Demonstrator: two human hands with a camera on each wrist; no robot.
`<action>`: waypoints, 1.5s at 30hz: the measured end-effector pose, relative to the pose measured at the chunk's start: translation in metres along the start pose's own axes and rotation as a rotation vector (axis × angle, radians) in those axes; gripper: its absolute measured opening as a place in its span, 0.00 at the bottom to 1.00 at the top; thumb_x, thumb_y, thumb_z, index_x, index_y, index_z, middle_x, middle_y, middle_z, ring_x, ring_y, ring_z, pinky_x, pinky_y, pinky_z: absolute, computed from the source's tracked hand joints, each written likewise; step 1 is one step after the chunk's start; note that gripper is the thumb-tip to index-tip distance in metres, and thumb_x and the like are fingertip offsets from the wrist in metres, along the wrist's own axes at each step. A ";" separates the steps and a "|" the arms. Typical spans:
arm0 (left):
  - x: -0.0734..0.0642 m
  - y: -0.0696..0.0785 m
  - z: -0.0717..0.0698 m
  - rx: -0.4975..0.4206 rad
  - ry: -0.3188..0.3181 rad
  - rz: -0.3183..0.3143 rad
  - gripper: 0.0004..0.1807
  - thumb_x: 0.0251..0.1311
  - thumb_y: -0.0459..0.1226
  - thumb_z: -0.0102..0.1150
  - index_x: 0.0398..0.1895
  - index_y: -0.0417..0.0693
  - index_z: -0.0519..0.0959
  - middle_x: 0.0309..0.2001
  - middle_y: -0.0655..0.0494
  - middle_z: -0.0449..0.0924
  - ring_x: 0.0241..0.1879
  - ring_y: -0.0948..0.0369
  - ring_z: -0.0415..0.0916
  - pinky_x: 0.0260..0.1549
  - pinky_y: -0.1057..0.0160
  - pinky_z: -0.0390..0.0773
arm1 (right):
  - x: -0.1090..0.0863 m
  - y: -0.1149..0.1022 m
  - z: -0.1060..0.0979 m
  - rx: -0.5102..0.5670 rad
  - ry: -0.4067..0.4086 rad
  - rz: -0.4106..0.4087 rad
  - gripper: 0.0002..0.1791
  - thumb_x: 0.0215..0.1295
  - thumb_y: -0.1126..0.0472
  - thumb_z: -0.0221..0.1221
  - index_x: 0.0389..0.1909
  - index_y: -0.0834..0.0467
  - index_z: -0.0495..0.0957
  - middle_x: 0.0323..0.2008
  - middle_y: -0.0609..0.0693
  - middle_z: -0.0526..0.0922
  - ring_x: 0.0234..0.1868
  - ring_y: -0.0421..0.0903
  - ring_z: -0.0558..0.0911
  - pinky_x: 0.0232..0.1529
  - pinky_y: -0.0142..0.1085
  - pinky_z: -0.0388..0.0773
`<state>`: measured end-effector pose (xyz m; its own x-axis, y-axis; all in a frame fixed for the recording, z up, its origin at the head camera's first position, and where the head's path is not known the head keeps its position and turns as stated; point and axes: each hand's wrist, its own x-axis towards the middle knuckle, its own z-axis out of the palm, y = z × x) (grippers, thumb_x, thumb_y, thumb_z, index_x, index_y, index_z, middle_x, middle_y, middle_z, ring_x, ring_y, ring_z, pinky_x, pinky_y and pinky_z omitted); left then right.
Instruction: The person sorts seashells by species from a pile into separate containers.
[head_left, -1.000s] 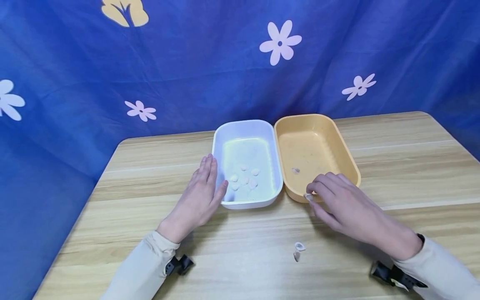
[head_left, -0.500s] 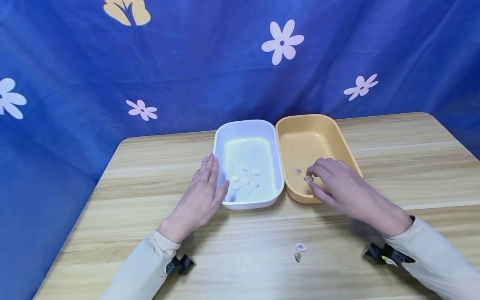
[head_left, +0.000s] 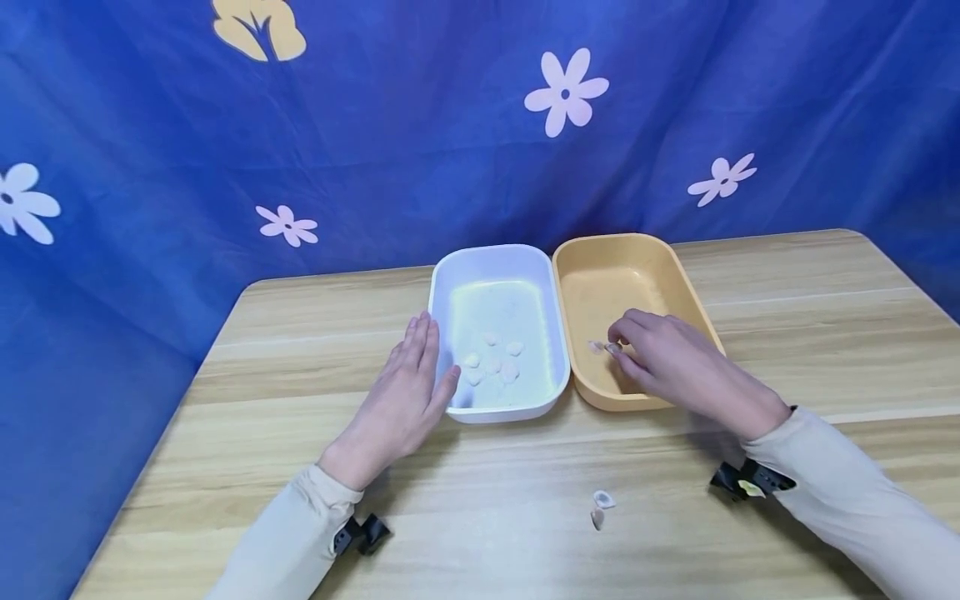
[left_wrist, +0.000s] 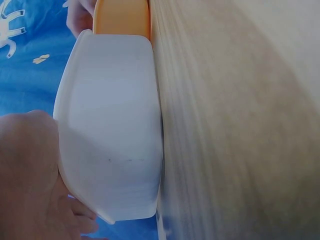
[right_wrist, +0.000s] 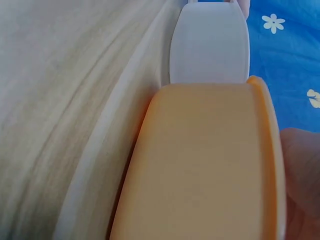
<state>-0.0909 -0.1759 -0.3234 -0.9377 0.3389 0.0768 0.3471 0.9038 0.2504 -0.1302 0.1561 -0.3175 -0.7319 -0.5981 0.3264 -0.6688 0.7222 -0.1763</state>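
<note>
In the head view my right hand [head_left: 667, 354] reaches into the orange bin [head_left: 637, 403], its thumb and forefinger pinching a small seashell [head_left: 612, 348] low inside. Just left of those fingertips lies another pale seashell [head_left: 595, 346] on the bin floor. My left hand [head_left: 397, 396] rests against the left side of the white bin [head_left: 506, 414], fingers straight. Several white seashells [head_left: 510, 372] are spread over the near half of that bin. In the right wrist view the orange bin's wall [right_wrist: 195, 160] hides my fingertips.
Two more seashells, one pale [head_left: 603, 500] and one brownish [head_left: 597, 518], lie on the wooden table [head_left: 480, 517] in front of the bins. The bins stand side by side near the back edge, before a blue flowered curtain [head_left: 420, 125].
My right hand has moved from the orange bin's near rim forward and down into it, carrying the pinched seashell close to the one lying there. My left hand stays in place.
</note>
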 end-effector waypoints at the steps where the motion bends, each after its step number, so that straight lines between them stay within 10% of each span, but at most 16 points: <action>1: 0.000 0.000 0.000 0.000 0.000 0.000 0.39 0.75 0.53 0.28 0.73 0.27 0.43 0.75 0.34 0.36 0.74 0.44 0.33 0.71 0.44 0.47 | 0.001 0.000 0.001 -0.001 -0.017 0.017 0.06 0.61 0.65 0.61 0.36 0.63 0.79 0.32 0.53 0.80 0.26 0.47 0.76 0.29 0.42 0.76; 24: 0.000 0.000 0.001 -0.003 0.022 0.006 0.39 0.75 0.52 0.30 0.73 0.27 0.45 0.75 0.34 0.37 0.75 0.45 0.34 0.71 0.44 0.47 | 0.015 0.017 0.014 -0.002 -0.213 0.143 0.02 0.57 0.66 0.63 0.28 0.57 0.79 0.27 0.48 0.76 0.26 0.45 0.75 0.24 0.41 0.74; 45: -0.001 0.000 0.002 -0.006 0.019 0.010 0.39 0.75 0.51 0.31 0.73 0.27 0.44 0.75 0.34 0.37 0.74 0.44 0.35 0.71 0.45 0.47 | 0.017 0.016 0.017 -0.057 -0.203 0.146 0.02 0.57 0.65 0.63 0.31 0.58 0.79 0.27 0.50 0.76 0.25 0.48 0.75 0.24 0.44 0.75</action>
<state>-0.0902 -0.1759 -0.3258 -0.9343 0.3429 0.0976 0.3565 0.8987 0.2553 -0.1554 0.1520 -0.3308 -0.8352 -0.5394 0.1071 -0.5499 0.8210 -0.1534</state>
